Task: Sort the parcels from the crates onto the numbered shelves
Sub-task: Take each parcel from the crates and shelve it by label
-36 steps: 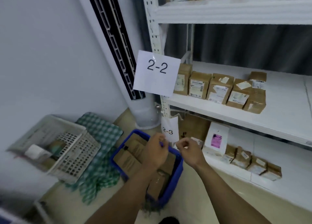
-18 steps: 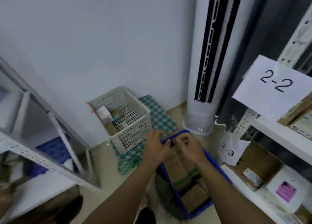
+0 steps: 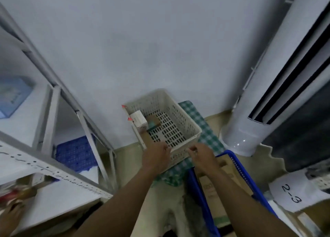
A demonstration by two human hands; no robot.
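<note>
Fingers (image 3: 166, 149) of the left hand (image 3: 157, 159) reach the near rim of the white crate (image 3: 187, 127) at the centre of the frame; the blur hides whether they grip it. The right hand (image 3: 202, 156) is just beside it, at the crate's near right corner. Its fingers (image 3: 192, 150) are curled, and I cannot tell if they hold something. The white crate stands on a checked cloth (image 3: 207, 135) near the wall and holds a white box (image 3: 139, 120) and a brown parcel (image 3: 154, 119) in its far left part. A blue crate (image 3: 244, 172) at lower right, under the right forearm, holds flat brown parcels (image 3: 210, 190). A label (image 3: 291, 194) reading 2-3 hangs at the right edge. A white rack (image 3: 53, 172) fills the left side.
</note>
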